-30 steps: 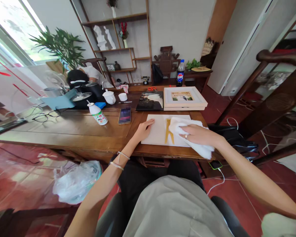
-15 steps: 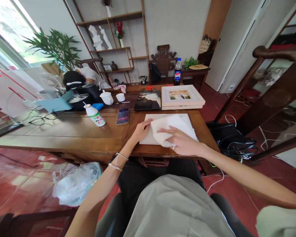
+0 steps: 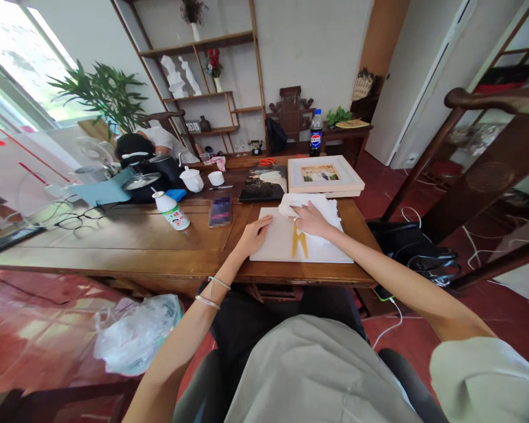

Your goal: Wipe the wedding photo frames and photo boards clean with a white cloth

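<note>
A flat white board (image 3: pixel 273 249) lies on the wooden table close in front of me, with a yellow shape like an angular letter A (image 3: pixel 298 242) on its face. My left hand (image 3: pixel 255 234) lies on the board's left side, fingers stretched forward and flat. On its upper part, my right hand (image 3: pixel 309 218) presses down on a white cloth (image 3: pixel 328 207), fingers over the bunched part. The cloth spreads beyond the board's far edge and hides that part of it. Under the cloth, the right fingertips are partly hidden.
Behind the board are a framed picture (image 3: pixel 324 176), a dark panel (image 3: pixel 262 183) and orange-handled scissors (image 3: pixel 267 161). Further left stand a phone (image 3: pixel 220 212), a white bottle with a straw (image 3: pixel 171 211), a teapot (image 3: pixel 191 179) and glasses (image 3: pixel 77 217). A cola bottle (image 3: pixel 316 135) rises behind. Another person (image 3: pixel 158 141) leans at far left.
My right hand has slid the cloth away from me toward the board's far edge, uncovering the yellow shape. My left hand stays near the left edge.
</note>
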